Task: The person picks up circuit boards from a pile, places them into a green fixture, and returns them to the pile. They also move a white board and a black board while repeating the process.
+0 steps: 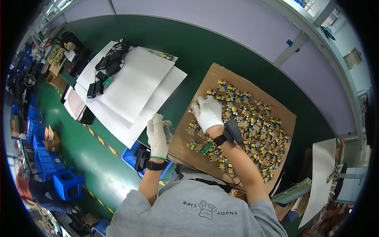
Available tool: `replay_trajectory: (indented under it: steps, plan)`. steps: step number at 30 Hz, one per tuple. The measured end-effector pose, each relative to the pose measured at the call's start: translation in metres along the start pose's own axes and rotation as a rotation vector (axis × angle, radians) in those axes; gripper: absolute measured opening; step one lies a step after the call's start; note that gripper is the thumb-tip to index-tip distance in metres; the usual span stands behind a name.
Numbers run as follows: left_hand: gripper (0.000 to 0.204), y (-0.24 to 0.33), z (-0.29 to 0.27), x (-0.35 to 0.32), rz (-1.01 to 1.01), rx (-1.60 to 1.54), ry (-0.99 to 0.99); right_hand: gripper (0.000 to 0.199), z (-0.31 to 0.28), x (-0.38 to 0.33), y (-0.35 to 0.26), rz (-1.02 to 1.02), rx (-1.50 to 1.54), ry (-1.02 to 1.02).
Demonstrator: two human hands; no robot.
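Many small circuit boards (258, 136) with yellow parts and thin wires cover a brown cardboard sheet (179, 147) on the green table. My right hand (208, 112), in a white glove, is over the sheet's left side. Its fingers are curled together, and what lies in them is too small to make out. My left hand (156, 134), also gloved in white, is just off the cardboard's left edge. Its fingers are closed round a circuit board (167, 127), which sticks out on the right side. A green board (207, 148) lies among the others near the front. Both wrists carry black strapped devices.
White sheets (130, 87) lie on the left, with black power adapters (112, 67) and cables on top. A blue bin (130, 157) is below my left hand. Stacked boards and cardboard (292, 192) stand at the right. A blue stool (68, 185) and a person (41, 191) are far left.
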State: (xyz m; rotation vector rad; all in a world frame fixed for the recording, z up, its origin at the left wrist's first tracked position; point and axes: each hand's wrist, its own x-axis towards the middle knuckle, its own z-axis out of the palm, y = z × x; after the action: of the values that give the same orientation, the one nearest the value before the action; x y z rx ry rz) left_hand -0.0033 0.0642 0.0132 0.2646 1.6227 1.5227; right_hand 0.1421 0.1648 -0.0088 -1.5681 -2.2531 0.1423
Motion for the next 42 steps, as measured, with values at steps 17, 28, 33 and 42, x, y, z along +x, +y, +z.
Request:
replay_trajectory:
  steps: [17,28,33,42]
  plan:
    - [0.023,-0.044,0.005,-0.016,1.001,0.855,-0.031,0.04,-0.073,-0.022,0.02,-0.047,0.097,-0.066]
    - [0.032,-0.042,-0.037,-0.012,0.835,0.883,-0.248,0.052,-0.07,-0.121,0.0,-0.101,0.061,-0.298]
    - [0.038,-0.045,-0.049,-0.03,0.98,1.038,-0.334,0.057,-0.061,-0.13,0.002,-0.093,0.184,-0.012]
    - [0.036,-0.048,-0.035,-0.021,0.978,0.986,-0.354,0.076,-0.065,-0.13,-0.006,-0.025,0.167,-0.051]
